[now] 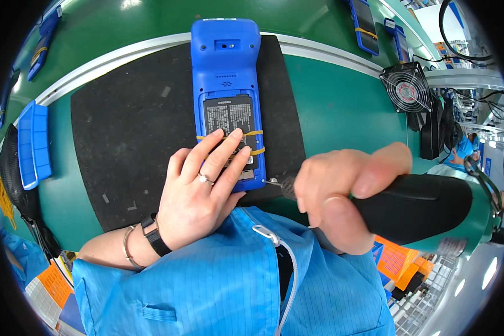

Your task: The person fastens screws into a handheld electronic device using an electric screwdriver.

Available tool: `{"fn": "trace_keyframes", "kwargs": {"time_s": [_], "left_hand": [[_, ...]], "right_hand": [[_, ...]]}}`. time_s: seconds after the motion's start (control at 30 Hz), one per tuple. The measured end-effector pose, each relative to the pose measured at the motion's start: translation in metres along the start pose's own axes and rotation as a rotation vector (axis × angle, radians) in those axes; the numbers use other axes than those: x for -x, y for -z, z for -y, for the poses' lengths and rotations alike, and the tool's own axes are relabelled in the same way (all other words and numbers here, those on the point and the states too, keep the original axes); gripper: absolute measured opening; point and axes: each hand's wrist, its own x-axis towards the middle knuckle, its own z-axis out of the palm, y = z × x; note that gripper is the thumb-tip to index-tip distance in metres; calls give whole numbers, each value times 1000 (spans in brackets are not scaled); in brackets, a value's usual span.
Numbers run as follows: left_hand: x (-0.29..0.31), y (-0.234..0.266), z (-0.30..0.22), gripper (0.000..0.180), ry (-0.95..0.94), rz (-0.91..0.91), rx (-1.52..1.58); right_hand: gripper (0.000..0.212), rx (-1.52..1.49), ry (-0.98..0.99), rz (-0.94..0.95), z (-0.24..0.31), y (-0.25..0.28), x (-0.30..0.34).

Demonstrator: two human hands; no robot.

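Observation:
A blue handheld terminal (225,59) lies back side up on a black mat (134,134). Its bay holds a black battery (229,115) with pale print, and two yellow rubber bands (256,133) cross over it. My left hand (196,187) rests open on the lower end, its outstretched fingers touching the battery and bands. On the right, my right hand (341,190) is closed round a black electric screwdriver (417,207). The thin bit points left and meets the terminal's lower right corner; whether it sits in a screw is too small to tell.
A blue plastic tray (35,145) stands at the left, beside a black mesh item (18,173). A black fan (406,88) with a wire guard stands at the right. Beyond a metal rail (112,60), other banded blue terminals (364,28) lie on the green surface.

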Motion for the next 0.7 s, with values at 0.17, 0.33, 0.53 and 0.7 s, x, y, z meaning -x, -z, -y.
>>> {"fn": "trace_keyframes", "kwargs": {"time_s": [0.17, 0.33, 0.53, 0.7], "left_hand": [[4, 1, 0, 64, 8, 6, -35], [8, 3, 0, 43, -56, -234, 169], [9, 0, 3, 26, -77, -299, 250], [6, 27, 12, 25, 2, -343, 208]], "right_hand": [[27, -197, -3, -191, 0, -5, -2], [29, -312, 50, -252, 0, -15, -5], [30, -344, 45, -234, -2, -29, -7], [31, -410, 67, -252, -4, -28, -26]]}}
